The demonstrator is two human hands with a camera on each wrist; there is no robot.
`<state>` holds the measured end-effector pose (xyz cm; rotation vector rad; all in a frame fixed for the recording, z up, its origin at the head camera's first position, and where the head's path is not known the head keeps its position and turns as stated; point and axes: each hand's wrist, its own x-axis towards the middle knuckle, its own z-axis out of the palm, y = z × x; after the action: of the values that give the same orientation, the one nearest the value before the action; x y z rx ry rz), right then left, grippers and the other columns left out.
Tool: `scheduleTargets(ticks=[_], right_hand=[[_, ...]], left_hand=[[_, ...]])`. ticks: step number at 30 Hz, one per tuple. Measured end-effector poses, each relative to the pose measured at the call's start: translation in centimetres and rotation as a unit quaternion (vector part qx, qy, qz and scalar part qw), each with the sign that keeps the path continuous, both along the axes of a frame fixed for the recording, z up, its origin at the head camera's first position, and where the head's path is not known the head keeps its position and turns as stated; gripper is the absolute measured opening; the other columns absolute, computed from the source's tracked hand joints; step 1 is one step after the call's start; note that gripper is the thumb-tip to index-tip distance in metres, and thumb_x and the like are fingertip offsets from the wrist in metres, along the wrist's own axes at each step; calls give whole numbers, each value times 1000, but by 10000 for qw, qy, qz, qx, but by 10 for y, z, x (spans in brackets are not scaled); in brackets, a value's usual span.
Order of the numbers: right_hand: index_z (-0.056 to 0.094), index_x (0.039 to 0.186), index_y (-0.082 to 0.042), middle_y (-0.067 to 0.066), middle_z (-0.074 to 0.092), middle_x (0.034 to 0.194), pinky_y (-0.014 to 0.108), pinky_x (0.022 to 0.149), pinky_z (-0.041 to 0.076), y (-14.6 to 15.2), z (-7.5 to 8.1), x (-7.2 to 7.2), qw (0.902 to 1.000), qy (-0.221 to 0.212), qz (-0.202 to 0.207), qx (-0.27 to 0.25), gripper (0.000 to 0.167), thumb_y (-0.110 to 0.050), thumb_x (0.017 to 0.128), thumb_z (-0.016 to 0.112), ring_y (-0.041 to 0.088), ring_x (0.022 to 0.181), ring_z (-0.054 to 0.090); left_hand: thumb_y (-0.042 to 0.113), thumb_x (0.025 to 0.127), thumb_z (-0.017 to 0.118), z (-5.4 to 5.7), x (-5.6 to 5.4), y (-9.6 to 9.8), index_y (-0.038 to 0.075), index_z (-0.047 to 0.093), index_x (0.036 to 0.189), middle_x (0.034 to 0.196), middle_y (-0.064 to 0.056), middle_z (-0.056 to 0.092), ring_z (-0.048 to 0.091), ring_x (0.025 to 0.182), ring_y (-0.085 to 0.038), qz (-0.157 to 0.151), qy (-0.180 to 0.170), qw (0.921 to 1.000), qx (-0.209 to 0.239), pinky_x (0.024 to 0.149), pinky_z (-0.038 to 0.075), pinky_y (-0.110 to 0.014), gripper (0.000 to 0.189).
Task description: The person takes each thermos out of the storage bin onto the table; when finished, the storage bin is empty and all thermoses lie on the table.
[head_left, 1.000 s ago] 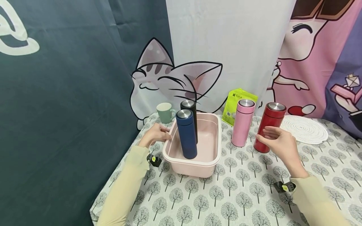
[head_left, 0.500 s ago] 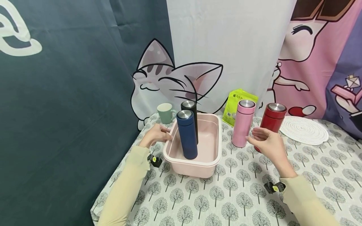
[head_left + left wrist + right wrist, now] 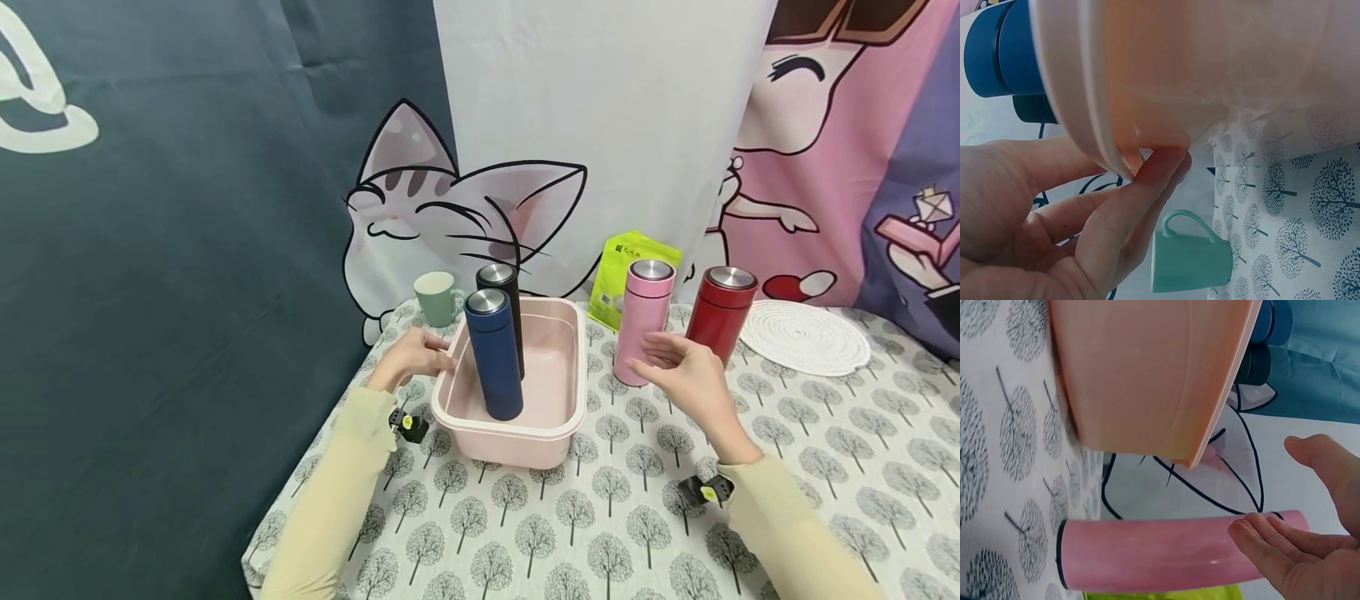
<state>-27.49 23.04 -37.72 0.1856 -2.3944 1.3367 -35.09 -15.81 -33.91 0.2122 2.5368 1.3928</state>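
Note:
My left hand [image 3: 412, 357] pinches the left rim of a pale pink plastic basin [image 3: 513, 446], with thumb and fingers on either side of the rim in the left wrist view. A dark blue thermos flask [image 3: 495, 358] stands upright in the basin, and a black thermos flask [image 3: 512, 292] stands behind it. My right hand [image 3: 686, 375] holds nothing; its thumb and fingers are spread apart. It is nearest to a pink thermos flask [image 3: 648, 312], partly overlapping it in the head view. A red thermos flask [image 3: 722, 317] stands right of that, its lower part hidden by the hand.
A green mug [image 3: 437, 298] stands behind the basin at the left. Behind the pink flask leans a lime-green pouch [image 3: 611, 283]. A round white woven mat [image 3: 806, 337] lies at the back right. The tree-patterned tablecloth [image 3: 570, 525] covers the table; printed curtains hang behind.
My right hand has moved left, from in front of the red flask to the pink flask. The left hand stays at the basin's rim, and the flasks stand where they were.

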Motion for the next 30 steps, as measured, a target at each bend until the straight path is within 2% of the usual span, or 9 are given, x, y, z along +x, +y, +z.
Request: scheduleTargets(ticks=[5,12,30], right_hand=[[60,126,5,24,67,119,2,76,51,-12,6,-3,9999,-47,97,-82,59,-31,82,80,37,106,68],[61,123,5,23,68,117,7,77,54,-28,5,-7,9993,-67,289,-225,59,-31,81,81,36,104,69],[59,125,7,25,66,120,28,91,57,-61,9,-16,9950,-111,876,-471,56,-20,81,81,36,109,67]], left_hand=[[0,83,68,0,1,-2,-11,63,120,112,-28,68,72,91,-27,-30,-3,10000,89,84,61,-36,40],[1,83,67,-2,1,-2,-12,63,120,111,-27,69,72,92,-27,-70,37,9999,81,84,61,-36,39],[3,84,70,0,-1,-1,-9,63,122,113,-26,68,72,93,-29,64,-9,10000,-10,85,61,-37,41]])
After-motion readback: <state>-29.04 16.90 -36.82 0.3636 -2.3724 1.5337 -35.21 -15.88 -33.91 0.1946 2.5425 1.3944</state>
